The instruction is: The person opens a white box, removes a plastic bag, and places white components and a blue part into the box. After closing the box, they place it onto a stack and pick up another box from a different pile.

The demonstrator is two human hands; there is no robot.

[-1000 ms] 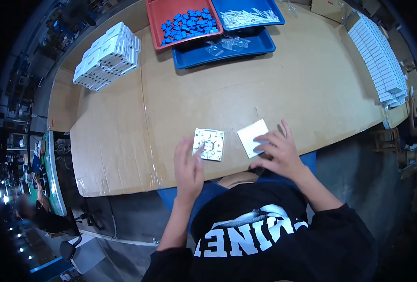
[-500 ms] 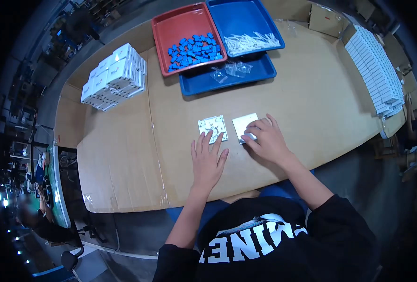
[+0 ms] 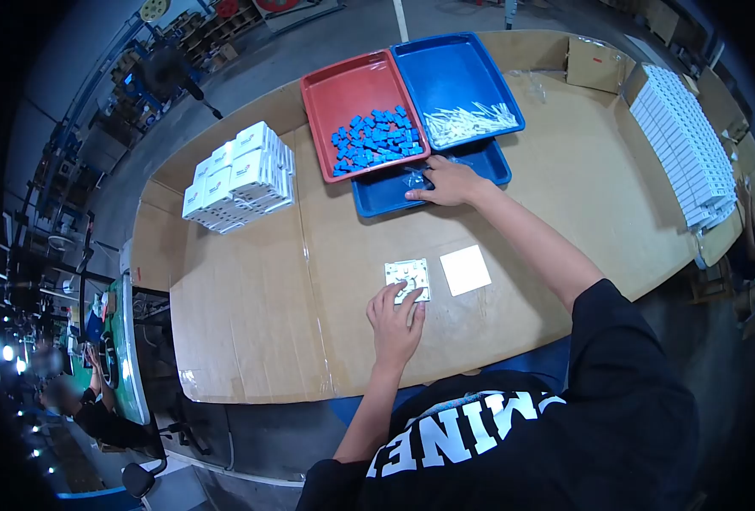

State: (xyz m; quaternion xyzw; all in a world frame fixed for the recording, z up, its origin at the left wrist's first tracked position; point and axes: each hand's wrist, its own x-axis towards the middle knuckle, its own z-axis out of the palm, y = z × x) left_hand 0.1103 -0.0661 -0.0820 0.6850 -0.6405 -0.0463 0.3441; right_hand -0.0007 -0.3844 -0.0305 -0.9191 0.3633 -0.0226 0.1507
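My left hand [image 3: 396, 330] rests with its fingers spread over the near edge of a white square plastic housing [image 3: 406, 271], which has moulded details on its upper side. To the right of it, a smooth white square plate [image 3: 466, 270] lies flat on the cardboard, touched by neither hand. My right hand [image 3: 451, 182] reaches into the lower blue tray [image 3: 381, 202], thumb and forefinger apart beside some clear plastic pieces [image 3: 415, 180]. Its other fingers are partly hidden.
A red tray [image 3: 352, 85] of blue parts and a blue tray [image 3: 450, 72] of thin white parts stand above the lower tray. White boxlike units [image 3: 240, 177] are stacked at left, and more white units [image 3: 680, 145] at right. Another person [image 3: 105, 413] sits far left.
My right hand has left the white plate and moved forward to the lower blue tray. The left hand stays at the housing. The whole view has shifted.
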